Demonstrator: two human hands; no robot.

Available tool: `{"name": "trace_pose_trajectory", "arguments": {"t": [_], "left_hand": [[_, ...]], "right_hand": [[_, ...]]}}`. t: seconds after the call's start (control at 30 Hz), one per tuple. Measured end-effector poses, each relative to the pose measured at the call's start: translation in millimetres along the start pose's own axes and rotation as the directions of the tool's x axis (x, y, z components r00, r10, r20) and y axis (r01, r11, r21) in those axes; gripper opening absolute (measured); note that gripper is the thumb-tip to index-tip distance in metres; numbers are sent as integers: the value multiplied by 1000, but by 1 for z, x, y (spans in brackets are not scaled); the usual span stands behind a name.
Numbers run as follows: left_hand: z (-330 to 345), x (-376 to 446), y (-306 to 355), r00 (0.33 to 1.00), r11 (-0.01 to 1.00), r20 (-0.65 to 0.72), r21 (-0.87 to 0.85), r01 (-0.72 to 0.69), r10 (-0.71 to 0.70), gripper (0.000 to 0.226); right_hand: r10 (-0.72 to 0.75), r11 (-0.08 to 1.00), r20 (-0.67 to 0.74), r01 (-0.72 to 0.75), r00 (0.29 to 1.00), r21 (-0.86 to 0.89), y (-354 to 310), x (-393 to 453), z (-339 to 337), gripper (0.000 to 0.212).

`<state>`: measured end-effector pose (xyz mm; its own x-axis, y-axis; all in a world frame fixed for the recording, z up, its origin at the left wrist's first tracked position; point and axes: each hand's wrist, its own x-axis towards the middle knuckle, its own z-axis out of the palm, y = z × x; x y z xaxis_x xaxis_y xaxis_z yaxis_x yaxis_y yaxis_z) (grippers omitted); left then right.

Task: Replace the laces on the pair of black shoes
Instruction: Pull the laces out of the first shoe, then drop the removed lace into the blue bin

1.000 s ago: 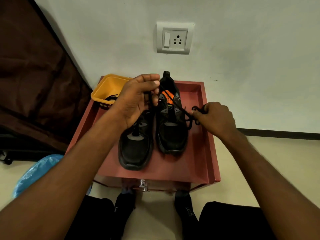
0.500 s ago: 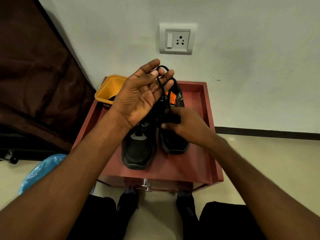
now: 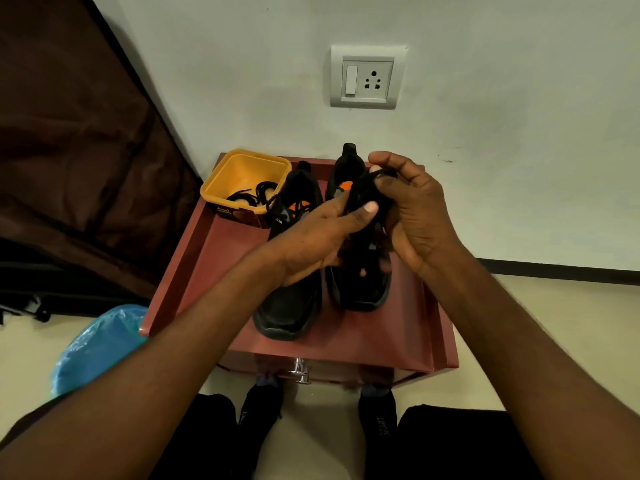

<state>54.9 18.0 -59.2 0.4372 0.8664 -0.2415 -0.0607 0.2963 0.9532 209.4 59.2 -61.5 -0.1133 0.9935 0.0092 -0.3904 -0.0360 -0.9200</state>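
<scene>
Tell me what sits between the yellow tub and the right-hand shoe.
The left shoe stands between the yellow tub and the right shoe, partly hidden by the left hand, in the head view.

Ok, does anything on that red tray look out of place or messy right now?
Nothing is damaged or spilled. The one loose end: a black lace lies tangled in the yellow tub with a strand trailing over its rim toward the left shoe. Both hands hold a bunched lace.

Red tray-top stand point(image 3: 214, 271), two black shoes point(image 3: 289, 306), yellow tub point(image 3: 221, 199)
</scene>
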Motion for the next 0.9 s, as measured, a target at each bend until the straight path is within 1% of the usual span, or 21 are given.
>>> {"name": "trace_pose_trajectory", "arguments": {"t": [0.03, 0.07, 0.1, 0.13, 0.17, 0.2, 0.27, 0.3, 0.33, 0.37, 0.4, 0.47, 0.53, 0.57, 0.6, 0.67, 0.7, 0.77, 0.83, 0.9], "left_hand": [[-2, 0, 0, 999, 1000, -41, 27, -11, 12, 36], [-5, 0, 1, 993, 999, -112, 41, -20, 25, 32], [-10, 0, 2, 977, 999, -210, 29, -40, 46, 28], [-17, 1, 3, 949, 998, -311, -15, -69, 61, 24], [-25, 0, 5, 916, 989, -396, -95, -111, 65, 22], [-33, 0, 7, 890, 965, -452, -201, -167, 59, 21], [-43, -3, 10, 870, 873, -493, -416, -254, 19, 24], [-47, -6, 12, 866, 822, -501, -499, -275, -15, 26], [-48, -9, 13, 864, 779, -501, -562, -279, -53, 26], [-49, -12, 14, 859, 745, -504, -607, -277, -92, 25], [-51, -16, 15, 853, 714, -507, -642, -278, -124, 24], [-57, -29, 17, 839, 668, -523, -678, -305, -147, 23], [-61, -50, 16, 835, 684, -539, -649, -332, -107, 21], [-63, -60, 14, 827, 725, -557, -599, -340, -73, 22], [-66, -73, 11, 812, 792, -583, -509, -337, -29, 22], [-77, -103, 1, 770, 936, -634, -224, -273, 73, 25], [-84, -120, -3, 746, 968, -657, -103, -227, 105, 26], [-100, -155, -9, 700, 988, -707, -10, -153, 101, 26], [-119, -189, -12, 635, 995, -768, 21, -102, 81, 26], [-142, -216, -16, 591, 998, -805, 43, -36, 56, 25]], "right_hand": [[-11, 1000, -3, 11, 1000, 3, -1, 1, 3, 29], [-37, 998, -10, 36, 999, -41, -2, 1, 5, 29], [-83, 986, -12, 81, 996, -144, -4, 3, 7, 27], [-126, 956, 5, 123, 992, -268, -4, 4, 8, 26], [-141, 915, 52, 150, 989, -375, -4, 4, 11, 26], [-112, 881, 116, 153, 987, -448, -1, 3, 16, 27], [-24, 809, 258, 170, 966, -562, 9, -2, 28, 36], [-16, 759, 312, 214, 950, -614, 16, -5, 36, 45], [-35, 705, 335, 261, 942, -659, 24, -7, 44, 54], [-70, 662, 329, 290, 942, -691, 28, -8, 51, 61], [-111, 629, 308, 307, 945, -715, 31, -9, 59, 64], [-194, 562, 261, 325, 946, -760, 34, -11, 72, 56], [-266, 518, 237, 346, 934, -782, 38, -14, 86, 41], [-288, 525, 225, 350, 931, -776, 39, -15, 92, 32], [-299, 542, 216, 351, 930, -763, 40, -16, 100, 23], [-286, 597, 223, 356, 932, -719, 41, -25, 120, 12], [-266, 638, 232, 351, 936, -685, 43, -31, 132, 10], [-184, 732, 250, 302, 951, -611, 53, -45, 158, 11], [-43, 827, 272, 187, 961, -531, 70, -64, 188, 13], [94, 881, 304, 63, 948, -470, 90, -79, 219, 16]]}}
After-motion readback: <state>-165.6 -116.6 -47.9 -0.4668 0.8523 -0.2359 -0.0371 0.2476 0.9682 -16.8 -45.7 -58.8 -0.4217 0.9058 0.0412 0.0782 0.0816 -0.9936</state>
